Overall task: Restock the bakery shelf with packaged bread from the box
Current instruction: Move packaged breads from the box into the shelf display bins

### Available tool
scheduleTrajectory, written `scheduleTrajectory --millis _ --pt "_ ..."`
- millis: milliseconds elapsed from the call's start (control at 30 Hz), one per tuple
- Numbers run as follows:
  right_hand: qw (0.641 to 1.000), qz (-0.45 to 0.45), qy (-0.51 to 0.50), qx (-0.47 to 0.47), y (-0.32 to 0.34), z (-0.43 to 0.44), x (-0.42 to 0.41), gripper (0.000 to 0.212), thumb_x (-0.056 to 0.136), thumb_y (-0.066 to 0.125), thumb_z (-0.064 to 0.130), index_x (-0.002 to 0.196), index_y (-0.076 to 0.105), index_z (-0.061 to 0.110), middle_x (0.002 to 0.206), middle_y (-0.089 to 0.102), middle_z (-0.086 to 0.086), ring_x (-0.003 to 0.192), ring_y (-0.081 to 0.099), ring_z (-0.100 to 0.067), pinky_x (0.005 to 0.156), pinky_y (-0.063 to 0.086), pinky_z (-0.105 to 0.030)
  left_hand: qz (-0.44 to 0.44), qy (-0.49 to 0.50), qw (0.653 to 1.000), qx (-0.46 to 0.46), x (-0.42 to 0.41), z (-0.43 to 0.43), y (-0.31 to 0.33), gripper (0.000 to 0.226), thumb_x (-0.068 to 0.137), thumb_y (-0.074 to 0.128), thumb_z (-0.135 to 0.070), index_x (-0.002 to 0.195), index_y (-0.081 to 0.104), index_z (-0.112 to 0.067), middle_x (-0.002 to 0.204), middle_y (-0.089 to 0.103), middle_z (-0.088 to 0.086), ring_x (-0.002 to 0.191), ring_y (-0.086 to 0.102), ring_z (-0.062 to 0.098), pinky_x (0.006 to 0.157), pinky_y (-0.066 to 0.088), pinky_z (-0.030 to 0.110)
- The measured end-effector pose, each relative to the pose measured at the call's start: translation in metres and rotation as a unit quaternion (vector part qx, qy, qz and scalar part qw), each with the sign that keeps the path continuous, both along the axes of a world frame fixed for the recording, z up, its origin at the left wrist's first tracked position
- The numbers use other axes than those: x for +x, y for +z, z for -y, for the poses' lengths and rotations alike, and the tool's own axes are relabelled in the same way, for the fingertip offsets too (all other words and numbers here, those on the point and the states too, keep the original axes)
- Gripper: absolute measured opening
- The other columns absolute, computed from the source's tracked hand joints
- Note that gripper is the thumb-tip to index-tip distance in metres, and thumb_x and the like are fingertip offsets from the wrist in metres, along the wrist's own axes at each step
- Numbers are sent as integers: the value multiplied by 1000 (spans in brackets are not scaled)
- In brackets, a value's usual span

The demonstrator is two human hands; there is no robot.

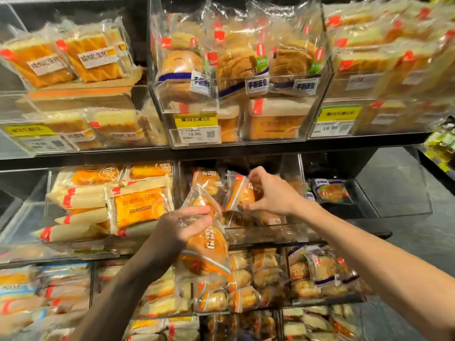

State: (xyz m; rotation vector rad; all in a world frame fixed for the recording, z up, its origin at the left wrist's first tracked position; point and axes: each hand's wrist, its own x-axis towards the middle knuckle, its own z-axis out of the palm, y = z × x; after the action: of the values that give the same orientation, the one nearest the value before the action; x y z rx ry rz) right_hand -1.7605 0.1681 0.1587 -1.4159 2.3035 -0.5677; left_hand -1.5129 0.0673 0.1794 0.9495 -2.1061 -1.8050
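Observation:
My left hand (183, 226) grips the crinkled top of a clear bag of round buns (205, 252), held in front of the middle shelf. My right hand (269, 193) reaches into the clear bin (268, 233) on that shelf and pinches another orange-striped bun packet (242, 194), standing it among similar packets. A further bun packet (206, 182) leans at the left of the same bin. The box is not in view.
Acrylic bins above hold toast loaves (93, 59) and shredded bread (236, 65), with yellow price tags (195, 120). A stack of orange toast packs (140, 205) fills the bin to the left. A nearly empty bin (394, 210) with one small packet (331, 190) is to the right.

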Motion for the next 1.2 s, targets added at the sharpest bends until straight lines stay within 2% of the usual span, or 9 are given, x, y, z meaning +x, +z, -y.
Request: scheduleTrajectory --millis 100,167,400,533,667,800,967,1100,1200 --pt "997 -70 5 29 -17 27 -18 76 71 83 47 126 39 18 123 58 -9 117 50 -27 94 47 -43 -14 -2 1000 24 -6 -2 5 21 90 65 -21 108 69 -32 112 60 -25 98 63 -10 66 53 11" --pt "992 -112 11 51 -25 44 -25 74 75 80 46 128 40 15 128 57 -11 122 47 -31 97 45 -46 -14 4 999 51 -6 -2 8 25 87 65 -27 111 67 -33 114 60 -23 92 62 -14 64 50 7" --pt "975 -192 7 108 -43 76 -34 74 88 64 55 148 37 21 137 52 -15 125 48 -35 105 39 -45 -47 27 989 136 4 6 6 47 76 69 -33 122 64 -26 119 71 5 101 70 27 81 60 36" --pt "967 -233 -10 102 -49 77 -29 69 90 58 58 147 39 23 128 55 -17 119 51 -34 101 41 -44 -59 37 984 162 6 10 1 46 75 68 -32 121 65 -26 116 73 1 104 70 24 81 60 36" --pt "989 -133 -25 58 -53 69 -29 80 89 64 51 152 27 18 137 47 -17 128 42 -33 109 37 -43 -44 40 989 132 -3 10 1 34 85 63 -20 119 63 -20 99 74 -13 84 69 -6 62 52 9" --pt "999 3 -26 24 -43 54 -32 96 83 72 51 153 17 16 149 39 -15 137 39 -31 113 34 -42 -36 8 988 150 -3 10 -5 25 97 51 -9 105 62 -29 122 60 -6 76 62 -19 62 44 1" --pt "998 13 -55 -22 -16 33 -25 74 87 69 44 147 34 16 148 43 -9 132 46 -28 109 39 -40 -45 -11 986 163 -21 4 6 29 93 55 -14 122 60 -16 111 70 1 87 71 -2 65 52 11" --pt "991 72 7 -116 8 10 -5 28 88 70 33 113 66 21 114 65 3 105 60 -13 96 50 -42 -71 -22 979 190 -30 1 2 43 80 66 -20 122 64 -18 108 74 12 90 73 20 66 57 23" --pt "986 118 62 -98 20 -4 14 27 87 72 30 113 70 23 109 70 7 97 65 -8 92 54 -36 -59 -50 979 190 -40 -7 -1 41 74 68 -11 113 70 -23 103 74 15 83 73 23 67 59 28"
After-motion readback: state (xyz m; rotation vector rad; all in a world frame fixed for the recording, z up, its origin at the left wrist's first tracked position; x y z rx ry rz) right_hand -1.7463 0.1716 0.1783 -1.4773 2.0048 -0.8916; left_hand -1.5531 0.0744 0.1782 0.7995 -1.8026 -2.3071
